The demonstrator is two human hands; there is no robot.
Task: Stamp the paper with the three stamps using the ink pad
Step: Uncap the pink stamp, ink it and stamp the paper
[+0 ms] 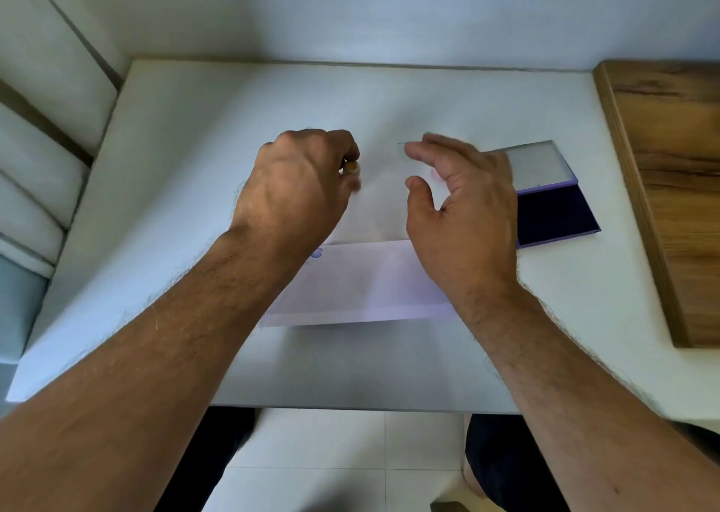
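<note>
A white surface [175, 200] is being viewed from above, with both bare forearms being extended over it from the near edge. The left hand [290, 184] is being held curled at about ten o'clock from the frame's centre, its fingers being closed around a small stamp [352, 167], of which only an orange-and-white end is being shown past the knuckles at the hand's two o'clock side. The rest of the stamp is being hidden by the hand.

The right hand [463, 204] is being held at about two o'clock from centre, with thumb and fingers spread apart in a loose curve and nothing being gripped between them; its outline is being blurred by motion. A faint pink smudge is being glimpsed beside its fingers, too blurred to be identified.

The paper [362, 278] is being kept flat on the surface between and below the two hands, its far part being covered by them. A small purple mark [316, 253] is being shown at the paper's nine o'clock edge, just beside the left wrist.

The ink pad [553, 211] is being left open at three o'clock of the right hand, partly hidden behind it, its dark blue pad nearer and its lid [539, 165] lying flat at the far side. A wooden board [670, 184] is being seen at the surface's right edge.
</note>
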